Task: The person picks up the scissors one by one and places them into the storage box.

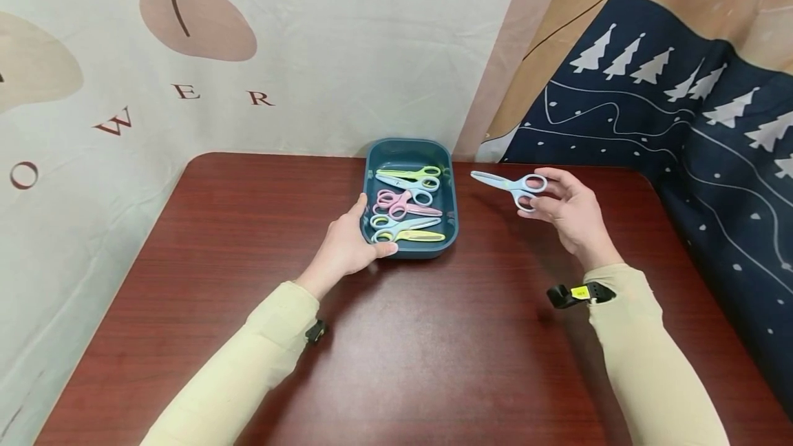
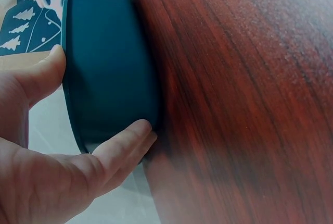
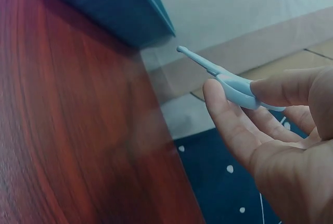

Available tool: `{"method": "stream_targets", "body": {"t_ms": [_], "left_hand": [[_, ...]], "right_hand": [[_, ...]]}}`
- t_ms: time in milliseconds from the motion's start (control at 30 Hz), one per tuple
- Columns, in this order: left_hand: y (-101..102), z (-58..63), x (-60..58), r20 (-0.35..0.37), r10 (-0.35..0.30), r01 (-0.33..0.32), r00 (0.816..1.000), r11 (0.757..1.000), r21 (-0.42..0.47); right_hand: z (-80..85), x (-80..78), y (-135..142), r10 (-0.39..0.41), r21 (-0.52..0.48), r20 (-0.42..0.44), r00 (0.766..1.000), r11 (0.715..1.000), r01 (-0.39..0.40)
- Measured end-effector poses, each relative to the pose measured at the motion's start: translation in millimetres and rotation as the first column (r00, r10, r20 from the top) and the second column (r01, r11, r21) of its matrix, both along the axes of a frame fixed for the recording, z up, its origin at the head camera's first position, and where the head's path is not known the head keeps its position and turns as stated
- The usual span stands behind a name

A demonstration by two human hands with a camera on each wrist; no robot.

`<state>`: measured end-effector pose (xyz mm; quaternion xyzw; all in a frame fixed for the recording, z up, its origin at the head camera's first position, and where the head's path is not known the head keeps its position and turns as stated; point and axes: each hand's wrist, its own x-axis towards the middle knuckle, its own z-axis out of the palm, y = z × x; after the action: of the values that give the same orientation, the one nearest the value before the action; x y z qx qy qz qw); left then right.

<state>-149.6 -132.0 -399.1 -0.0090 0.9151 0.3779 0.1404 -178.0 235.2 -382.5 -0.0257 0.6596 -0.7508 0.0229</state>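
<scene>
A dark teal plastic container stands at the table's far edge with several children's scissors in it. Among them are pink scissors, yellow-green scissors and light blue scissors. My left hand holds the container's near-left corner, thumb at the near rim and fingers along the left side. To the right of the container, my right hand pinches another pair of light blue scissors by the handle loops, raised above the table. Their blades point left toward the container and look closed.
The reddish-brown wooden table spreads out in front. Behind it hangs a pale cloth with printed letters, and at the right a navy cloth with white trees. A black wrist strap is on the right sleeve.
</scene>
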Motion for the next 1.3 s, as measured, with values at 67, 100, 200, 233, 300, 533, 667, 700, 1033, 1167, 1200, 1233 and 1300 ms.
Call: {"method": "stream_targets", "body": {"t_ms": [67,100,200,233,300,533,667,700,1033,1167,1200,1233,1300], "left_hand": [[0.3,0.6,0.1,0.0,0.002,-0.002,1.0,1.0,0.002],[0.3,0.7,0.3,0.0,0.002,-0.002,1.0,1.0,0.002],[0.4,1.3,0.6,0.001,0.003,-0.003,1.0,1.0,0.002],[0.4,1.5,0.7,0.001,0.002,-0.002,1.0,1.0,0.002],[0.5,1.7,0.9,0.002,0.002,-0.002,1.0,1.0,0.002],[0.0,2.4,1.6,0.005,0.005,-0.005,1.0,1.0,-0.001],[0.0,1.9,1.7,0.006,0.005,-0.005,1.0,1.0,0.003],[0.1,1.7,1.6,0.006,0.005,-0.005,1.0,1.0,0.004],[0.5,2.0,1.4,0.006,0.004,-0.004,1.0,1.0,0.001],[0.4,2.4,1.1,0.001,0.001,-0.001,1.0,1.0,0.0],[0.4,2.3,1.0,-0.002,0.0,0.0,1.0,1.0,0.001],[0.4,2.2,0.9,-0.006,-0.001,0.001,1.0,1.0,0.0],[0.3,1.7,0.9,-0.013,-0.002,0.002,1.0,1.0,0.001]], "right_hand": [[1.9,0.0,-3.1,0.01,-0.001,-0.003,1.0,1.0,-0.01],[2.7,-0.1,-4.7,0.015,-0.003,-0.005,1.0,1.0,-0.015],[4.3,-0.9,-9.1,0.023,0.005,-0.008,1.0,1.0,-0.023],[4.7,-1.3,-10.4,0.025,0.011,-0.008,1.0,1.0,-0.025],[5.3,-2.0,-13.1,0.032,0.019,-0.008,0.999,0.999,-0.032],[7.3,-3.9,-23.5,0.061,0.028,-0.023,0.998,0.998,-0.06],[8.9,-4.0,-28.9,0.071,0.015,-0.015,0.997,0.997,-0.071],[9.2,-4.1,-30.3,0.075,0.011,-0.01,0.997,0.997,-0.075],[10.5,-9.0,-44.1,0.101,0.036,0.001,0.995,0.994,-0.101],[11.2,-11.0,-49.7,0.11,0.038,0.003,0.994,0.993,-0.11],[11.3,-11.5,-51.1,0.114,0.036,0.004,0.994,0.993,-0.114],[11.4,-11.9,-52.6,0.118,0.035,0.006,0.993,0.992,-0.118],[11.6,-12.6,-55.6,0.126,0.035,0.009,0.992,0.991,-0.126]]}}
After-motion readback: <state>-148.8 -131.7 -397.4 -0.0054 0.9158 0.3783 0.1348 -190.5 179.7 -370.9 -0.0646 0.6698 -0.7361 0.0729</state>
